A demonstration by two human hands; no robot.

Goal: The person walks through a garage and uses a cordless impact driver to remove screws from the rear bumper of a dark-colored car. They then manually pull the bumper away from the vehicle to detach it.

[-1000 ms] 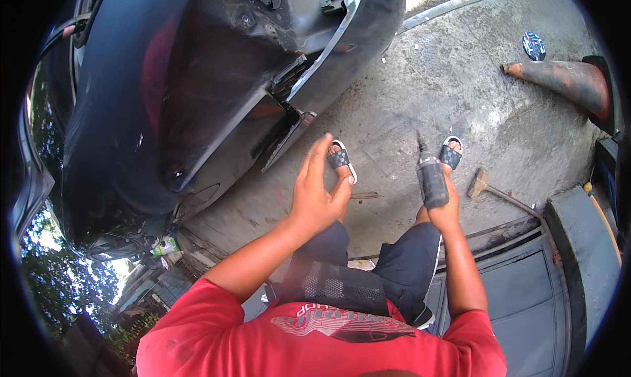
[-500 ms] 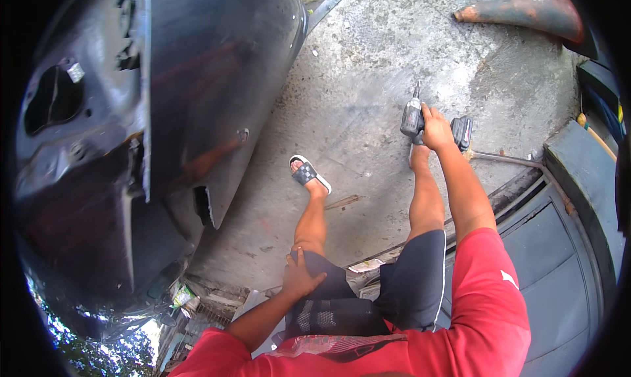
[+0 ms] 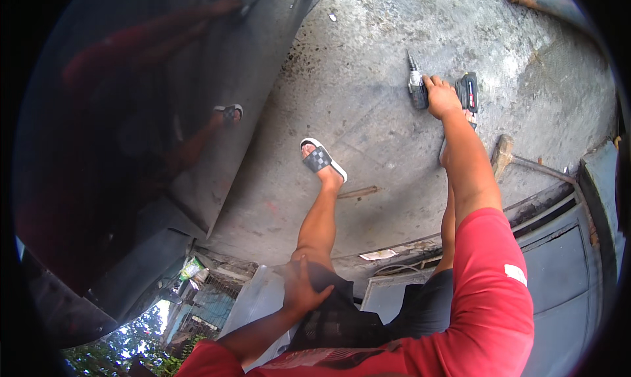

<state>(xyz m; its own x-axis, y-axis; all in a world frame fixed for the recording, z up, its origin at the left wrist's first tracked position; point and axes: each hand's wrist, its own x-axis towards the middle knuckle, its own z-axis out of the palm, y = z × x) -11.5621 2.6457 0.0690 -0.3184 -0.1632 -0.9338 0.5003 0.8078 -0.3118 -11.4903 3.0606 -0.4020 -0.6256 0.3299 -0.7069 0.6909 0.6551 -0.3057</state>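
My right hand point(image 3: 444, 100) is closed around the grip of a black and grey cordless drill point(image 3: 419, 96). A long dark bit point(image 3: 413, 62) points forward from its chuck, and the battery pack shows on the right of my fingers. The drill is over the concrete floor; whether it touches the floor I cannot tell. My left hand point(image 3: 304, 288) lies on my left thigh just above the knee, fingers spread, with nothing in it.
A glossy dark car panel point(image 3: 131, 134) fills the left side and reflects my arm and sandal. A wooden block point(image 3: 503, 155) sits at a thin metal bar's end on the right. Grey metal panels point(image 3: 559, 265) lie lower right; a worn cone point(image 3: 552, 1) lies far right.
The view has swung left and closer to the car panel. My right hand has carried the drill forward, and my right leg has shifted right. My left hand stays on my thigh.
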